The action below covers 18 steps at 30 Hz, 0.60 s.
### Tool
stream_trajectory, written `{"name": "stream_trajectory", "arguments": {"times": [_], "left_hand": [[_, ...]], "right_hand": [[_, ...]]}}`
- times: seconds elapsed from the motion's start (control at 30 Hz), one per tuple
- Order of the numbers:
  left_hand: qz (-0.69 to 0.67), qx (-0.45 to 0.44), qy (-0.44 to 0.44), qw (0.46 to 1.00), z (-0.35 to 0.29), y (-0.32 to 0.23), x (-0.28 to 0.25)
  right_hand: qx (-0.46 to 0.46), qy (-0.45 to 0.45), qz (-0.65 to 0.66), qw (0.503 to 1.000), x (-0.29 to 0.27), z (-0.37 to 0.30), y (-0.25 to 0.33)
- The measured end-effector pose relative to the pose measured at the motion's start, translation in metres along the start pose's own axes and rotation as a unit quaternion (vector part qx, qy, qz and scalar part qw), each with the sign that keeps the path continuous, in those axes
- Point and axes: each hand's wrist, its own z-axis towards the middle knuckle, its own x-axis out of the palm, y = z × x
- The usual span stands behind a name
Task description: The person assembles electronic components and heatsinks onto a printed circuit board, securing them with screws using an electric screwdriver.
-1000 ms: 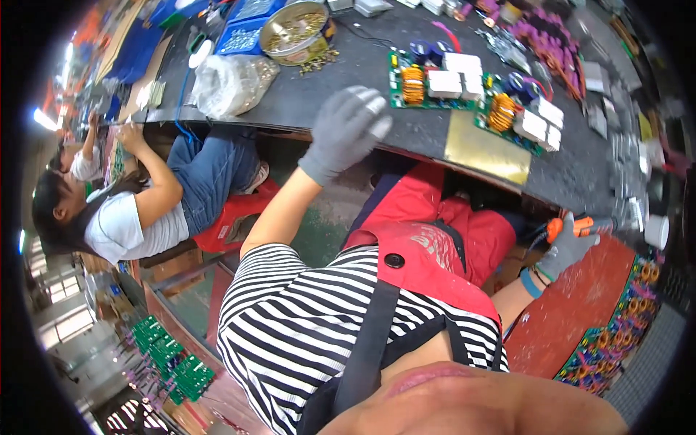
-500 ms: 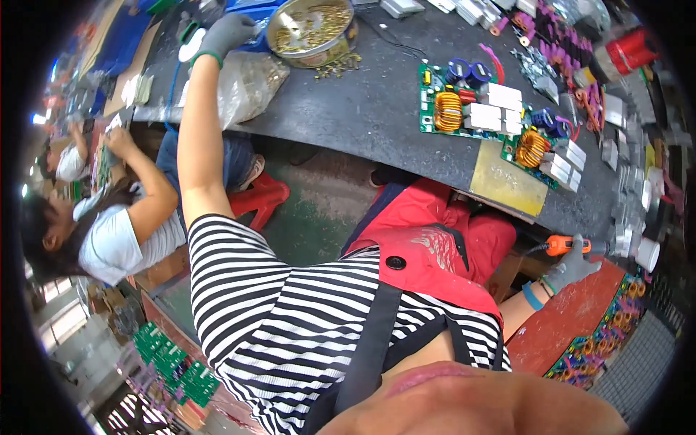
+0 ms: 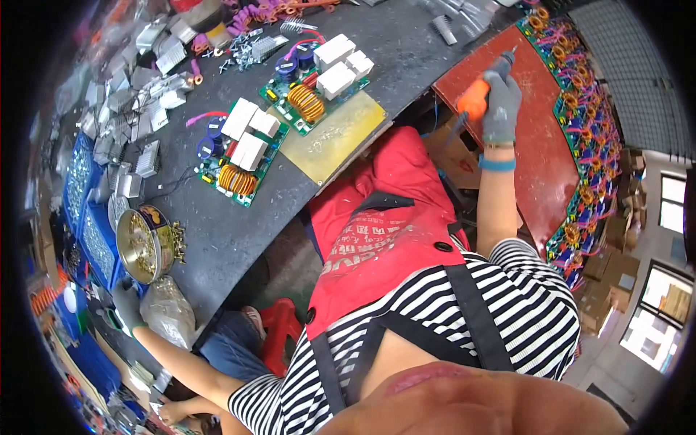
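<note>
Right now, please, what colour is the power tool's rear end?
The power tool's rear end is orange (head view).

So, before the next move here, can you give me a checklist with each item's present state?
1. Right grey-gloved hand gripping the orange-and-dark power driver: ok.
2. That driver's tip clear of the two green circuit boards with white blocks on the bench: ok.
3. Small brass-coloured pieces all inside the round metal tin: not ok, some lie beside it.
4. Left grey-gloved hand holding a piece: cannot tell, fingers unclear.
</note>
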Motion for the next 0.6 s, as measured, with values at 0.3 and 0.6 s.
{"name": "stream_trajectory", "arguments": {"times": [0.3, 0.6], "left_hand": [[0.060, 0.049, -0.088, 0.993, -0.027, 0.026, 0.002], [0.024, -0.080, -0.156, 0.984, -0.039, -0.060, -0.015]], "right_hand": [[-0.287, 0.124, -0.303, 0.900, 0.064, 0.005, 0.008], [-0.461, 0.201, -0.223, 0.835, 0.123, -0.125, 0.087]]}}
